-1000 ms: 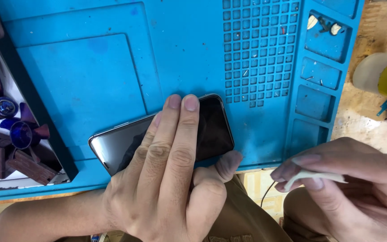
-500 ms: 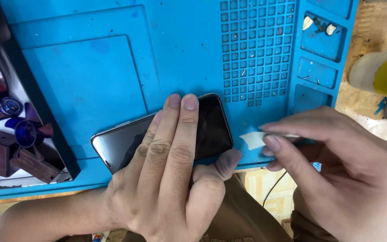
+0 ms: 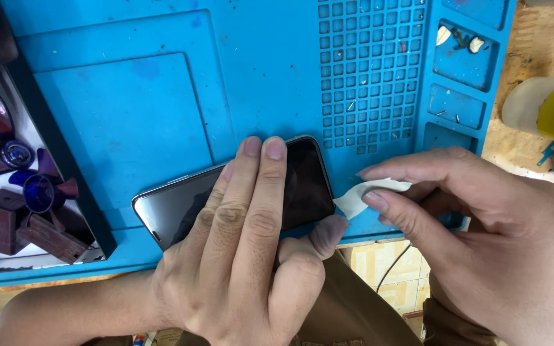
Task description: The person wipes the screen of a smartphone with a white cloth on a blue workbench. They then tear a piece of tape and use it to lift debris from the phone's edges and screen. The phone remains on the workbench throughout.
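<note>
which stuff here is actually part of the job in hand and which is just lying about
In use:
- smartphone, pinned flat by the left hand
- small white plastic piece, pinched in the right hand at the phone's corner
- blue repair mat under the phone

Lying about:
- small parts in the mat's tray
- yellow-banded roll
- dark red pieces

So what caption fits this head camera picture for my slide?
Left hand pins a black glass-fronted smartphone on a blue silicone repair mat; right hand brings a small white wedge-shaped pick to its edge.
</note>
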